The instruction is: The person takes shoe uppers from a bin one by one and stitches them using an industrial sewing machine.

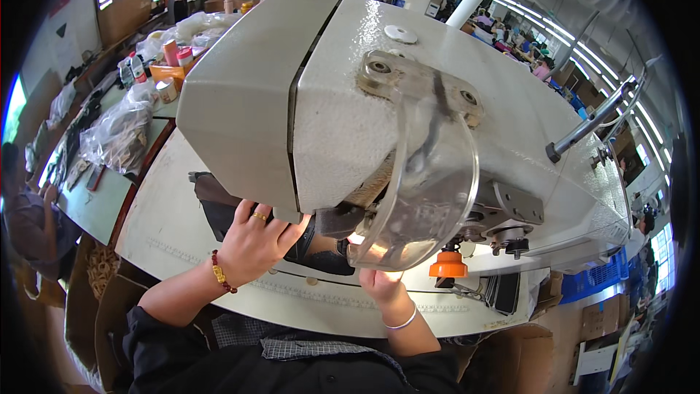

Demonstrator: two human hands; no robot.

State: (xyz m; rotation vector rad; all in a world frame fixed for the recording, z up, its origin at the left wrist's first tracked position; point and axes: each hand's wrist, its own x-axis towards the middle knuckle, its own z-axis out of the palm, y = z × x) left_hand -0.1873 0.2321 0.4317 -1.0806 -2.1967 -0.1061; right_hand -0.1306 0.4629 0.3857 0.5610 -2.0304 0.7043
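Note:
A dark piece of fabric (211,204) lies on the pale table under the head of a large white sewing machine (240,95). My left hand (254,244) rests on this fabric, fingers spread, some tips hidden behind the machine head. Close to the lit needle area, my right hand (380,284) is at the near edge of the work. Its fingertips are covered by the clear plastic guard (430,182) and the glare, so its grip is hidden. An orange knob (448,265) sits just right of that hand.
A ruler strip (350,299) runs along the table's near edge. On the left, a side table carries plastic bags (120,131), a can (166,90) and bottles. A person (40,219) sits at far left. Blue crates (598,275) stand at right.

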